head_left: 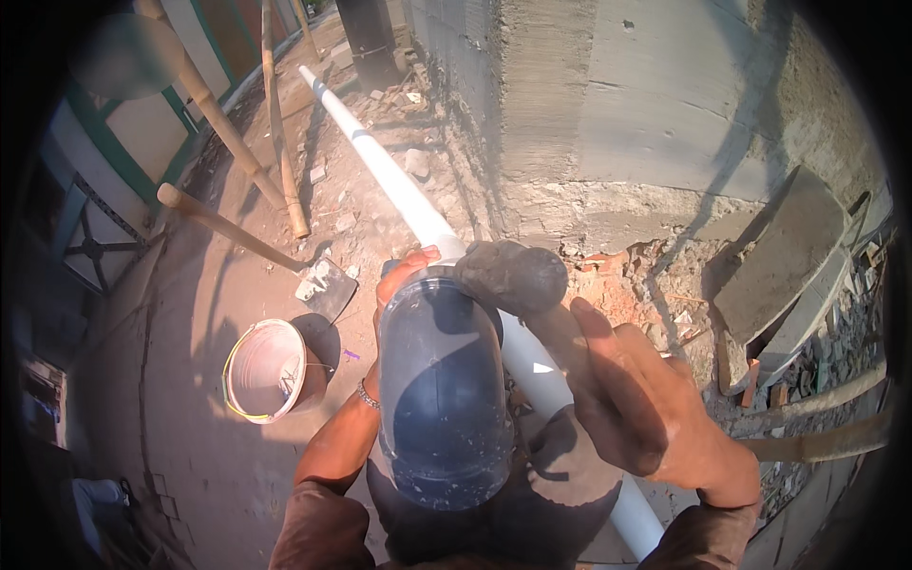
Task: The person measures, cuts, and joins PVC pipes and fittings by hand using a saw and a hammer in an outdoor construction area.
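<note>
A dark blue-grey, curved plastic piece (442,399), apparently a large pipe elbow with a ribbed collar, stands in front of me. My left hand (394,285) wraps round its far left side, with part of the fingers hidden behind it. My right hand (636,399) is closed round the handle of a mallet (518,275). The mallet's thick, dusty head is over the elbow's far right edge; I cannot tell whether they touch. A long white pipe (389,176) runs diagonally beneath, from the far left to the near right, partly covered by the elbow and my body.
A bucket (309,385) with a yellow rim and a shovel (328,290) are on the left. Bamboo poles (275,142) lean beyond them. A concrete wall (665,123) rises ahead on the right, near a tilted wheelbarrow (788,256) and broken bricks.
</note>
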Demonstrator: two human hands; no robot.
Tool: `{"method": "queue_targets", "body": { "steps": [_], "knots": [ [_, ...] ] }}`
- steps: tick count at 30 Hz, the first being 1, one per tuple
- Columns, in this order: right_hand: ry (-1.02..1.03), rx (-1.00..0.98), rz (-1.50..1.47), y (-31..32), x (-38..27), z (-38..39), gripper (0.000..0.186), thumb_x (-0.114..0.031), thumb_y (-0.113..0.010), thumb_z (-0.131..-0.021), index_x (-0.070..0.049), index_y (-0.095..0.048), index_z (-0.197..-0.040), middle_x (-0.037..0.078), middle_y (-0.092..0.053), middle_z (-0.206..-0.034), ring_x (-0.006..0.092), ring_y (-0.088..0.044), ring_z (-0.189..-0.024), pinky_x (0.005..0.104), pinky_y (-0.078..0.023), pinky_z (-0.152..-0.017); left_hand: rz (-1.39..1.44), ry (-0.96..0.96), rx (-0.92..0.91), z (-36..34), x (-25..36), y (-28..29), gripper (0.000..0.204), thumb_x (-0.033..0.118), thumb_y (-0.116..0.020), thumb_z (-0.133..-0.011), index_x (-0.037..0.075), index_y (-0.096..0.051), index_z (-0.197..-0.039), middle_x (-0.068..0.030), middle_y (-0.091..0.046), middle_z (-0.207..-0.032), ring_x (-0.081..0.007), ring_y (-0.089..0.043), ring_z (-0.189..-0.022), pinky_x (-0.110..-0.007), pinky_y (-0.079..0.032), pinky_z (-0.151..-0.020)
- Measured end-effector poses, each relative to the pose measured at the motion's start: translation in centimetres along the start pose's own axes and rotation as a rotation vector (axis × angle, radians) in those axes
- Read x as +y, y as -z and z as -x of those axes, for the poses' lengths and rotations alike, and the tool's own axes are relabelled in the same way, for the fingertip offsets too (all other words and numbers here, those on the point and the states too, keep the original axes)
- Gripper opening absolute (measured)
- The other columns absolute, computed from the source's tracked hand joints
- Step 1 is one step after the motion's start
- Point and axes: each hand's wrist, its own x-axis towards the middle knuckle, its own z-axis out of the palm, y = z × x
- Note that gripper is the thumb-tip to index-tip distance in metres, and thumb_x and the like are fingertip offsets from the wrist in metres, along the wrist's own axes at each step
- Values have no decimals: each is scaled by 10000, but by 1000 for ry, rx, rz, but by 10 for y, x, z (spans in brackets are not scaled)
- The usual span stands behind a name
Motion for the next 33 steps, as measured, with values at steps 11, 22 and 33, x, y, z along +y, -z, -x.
{"method": "queue_targets", "body": {
  "steps": [11, 22, 33],
  "knots": [
    [49, -113, 5, -4, 19, 0, 791, 39, -759, -783, 54, -477, -1522, 104, -566, -932, 187, -552, -573, 316, -450, -473, -145, -133, -40, 2, 0, 12, 651, 91, -824, -852, 51, -489, -1408, -204, -636, -1338, -375, -579, -1326, -515, -400, -1184],
    [71, -67, 22, 4, 22, 0, 805, 27, -756, -778, -23, -493, -1538, 99, -585, -957, 250, -588, -572, 361, -462, -472, -206, -43, -112, 5, 13, 7, 791, 186, -869, -820, 73, -442, -1477, -207, -645, -1348, -394, -589, -1327, -583, -359, -1199],
    [99, -29, 75, 11, 19, -6, 710, -25, -740, -787, -3, -560, -1473, 74, -595, -866, 195, -601, -598, 335, -468, -473, -45, 400, -195, 12, 33, 13, 622, 166, -862, -805, 23, -584, -1342, -190, -637, -1366, -388, -595, -1325, -600, -329, -1216]
  ]
}}
